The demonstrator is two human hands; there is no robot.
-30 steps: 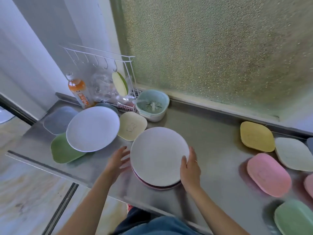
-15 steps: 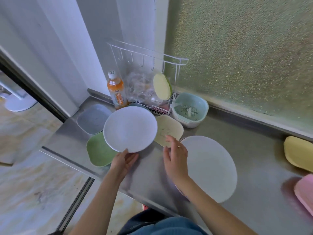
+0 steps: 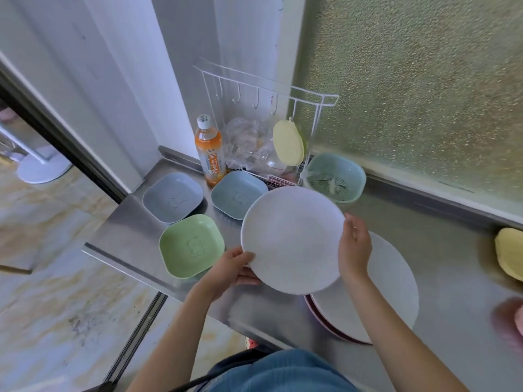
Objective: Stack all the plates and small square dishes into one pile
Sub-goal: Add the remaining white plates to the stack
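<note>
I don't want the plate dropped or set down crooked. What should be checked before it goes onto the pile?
1. Left hand grip on white plate: ok, fingers at its near-left rim.
2. Right hand grip: ok, on the right rim.
3. Plate over pile: not ok, it sits up and left, overlapping only partly.
4. Pile top bare: ok where visible.
5. Plate level: cannot tell.
6. Green dish clear of the path: ok, lies left.

White plate [image 3: 291, 239] held tilted above plate pile [image 3: 390, 301].
</note>
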